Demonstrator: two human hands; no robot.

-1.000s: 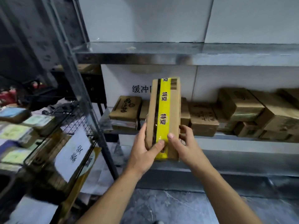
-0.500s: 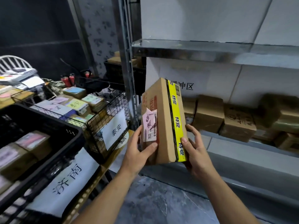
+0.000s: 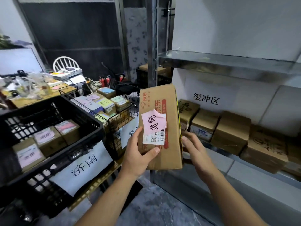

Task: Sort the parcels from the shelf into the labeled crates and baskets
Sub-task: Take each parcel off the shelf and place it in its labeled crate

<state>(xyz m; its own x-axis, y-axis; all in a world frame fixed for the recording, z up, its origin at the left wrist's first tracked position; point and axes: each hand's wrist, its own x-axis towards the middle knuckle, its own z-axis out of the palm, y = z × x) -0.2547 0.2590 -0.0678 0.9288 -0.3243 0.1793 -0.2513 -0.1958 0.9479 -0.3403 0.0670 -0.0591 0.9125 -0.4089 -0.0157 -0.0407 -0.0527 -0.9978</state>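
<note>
I hold a brown cardboard parcel [image 3: 160,128] upright in front of me, its face with a pink handwritten note and a barcode label turned toward me. My left hand [image 3: 138,154] grips its lower left edge, thumb across the front. My right hand [image 3: 193,149] holds its lower right side, fingers behind the box. A black plastic crate [image 3: 53,110] with a white paper sign stands at the left and holds several parcels with pink notes. Behind it is a wire basket [image 3: 112,118] full of parcels. More brown parcels [image 3: 231,131] lie on the metal shelf [image 3: 228,64] at the right.
A cluttered wooden table [image 3: 32,95] with a printer and a white chair stands at the back left. Red extinguishers [image 3: 104,80] sit by the dark wall. A shelf upright [image 3: 152,46] rises just behind the parcel. Grey stone floor lies below my arms.
The view has swung left from the shelf toward the crates. The parcel has turned in my hands, so its pink-noted face now shows instead of the yellow tape edge.
</note>
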